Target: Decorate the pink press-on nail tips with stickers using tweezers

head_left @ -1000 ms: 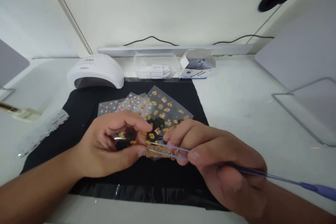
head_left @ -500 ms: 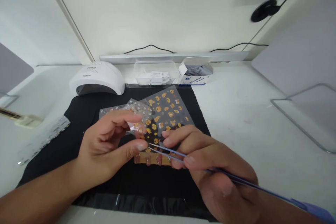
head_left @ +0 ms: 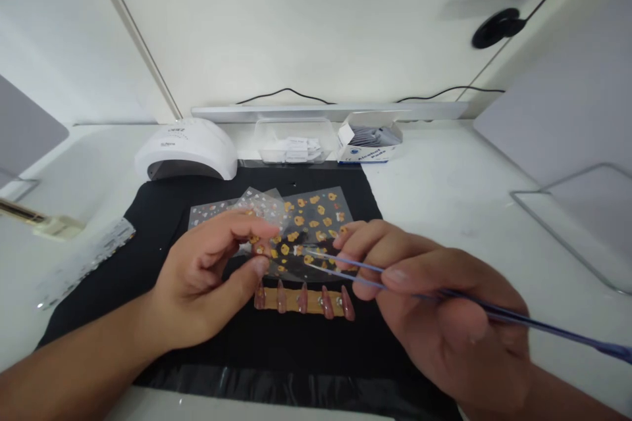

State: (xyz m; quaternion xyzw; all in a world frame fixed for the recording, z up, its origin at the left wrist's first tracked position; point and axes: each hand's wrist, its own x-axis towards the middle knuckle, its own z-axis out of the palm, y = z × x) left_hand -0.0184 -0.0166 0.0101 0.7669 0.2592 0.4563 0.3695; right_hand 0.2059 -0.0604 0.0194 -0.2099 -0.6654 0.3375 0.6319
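Note:
My left hand [head_left: 207, 283] pinches the left edge of a clear sticker sheet [head_left: 311, 207] printed with small orange-brown figures. Some of its fingers show through the sheet. In my right hand [head_left: 434, 302] is a pair of blue-purple tweezers [head_left: 365, 275], held between thumb and fingers. The tweezer tips stand slightly apart over the sheet's lower part; nothing can be made out between them. Below the sheet, several glossy mauve false nails [head_left: 303, 299] lie in a row on a wooden strip [head_left: 291, 301], some with small shiny gems.
A black mat [head_left: 276, 348] covers the table. Behind it are a white nail lamp [head_left: 190, 145], a clear tray [head_left: 261, 141] of white packets and an alcohol pads box [head_left: 370, 151]. More sticker sheets [head_left: 210, 210] lie beneath. A brush handle [head_left: 54, 227] and patterned strip [head_left: 99, 256] are left.
The sticker sheet has tipped and its far edge sits lower. My right hand has shifted right, taking the tweezer tips up and away from my left thumb. The whole nail row now shows.

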